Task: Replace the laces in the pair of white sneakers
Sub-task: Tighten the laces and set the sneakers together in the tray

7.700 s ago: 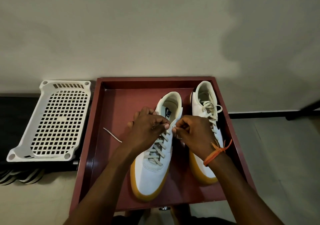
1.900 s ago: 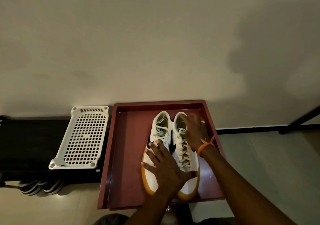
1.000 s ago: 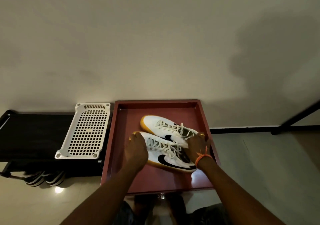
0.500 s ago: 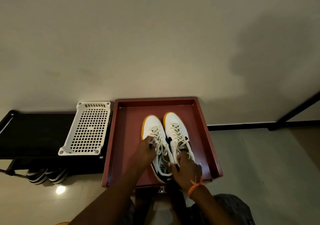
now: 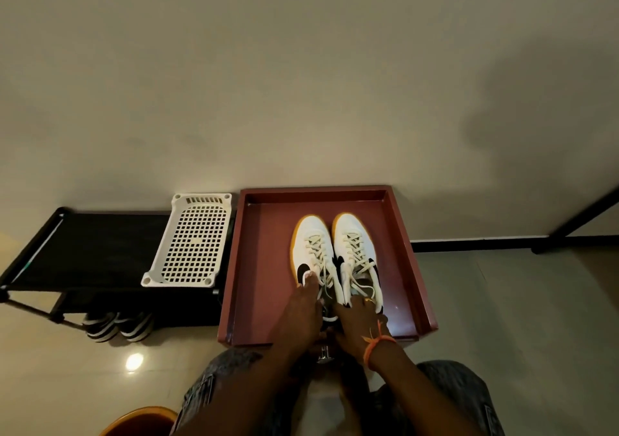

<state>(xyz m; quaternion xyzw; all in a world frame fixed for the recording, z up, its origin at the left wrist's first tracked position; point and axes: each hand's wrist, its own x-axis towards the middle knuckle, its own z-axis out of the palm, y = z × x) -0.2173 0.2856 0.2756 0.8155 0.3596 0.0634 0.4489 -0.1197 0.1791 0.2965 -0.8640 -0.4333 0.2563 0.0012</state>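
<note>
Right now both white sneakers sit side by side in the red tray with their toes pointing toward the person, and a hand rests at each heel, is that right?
Not quite. The head view shows the two white sneakers side by side in the red tray, but their toes point away from the person, toward the wall. The left hand and right hand are indeed at the heel ends.

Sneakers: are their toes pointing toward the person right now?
No, both white sneakers lie side by side in the red tray with toes toward the wall, heels at the hands.

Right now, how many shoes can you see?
4: two white sneakers side by side in the red tray, two striped shoes under the black rack. Others may be hidden.
</note>
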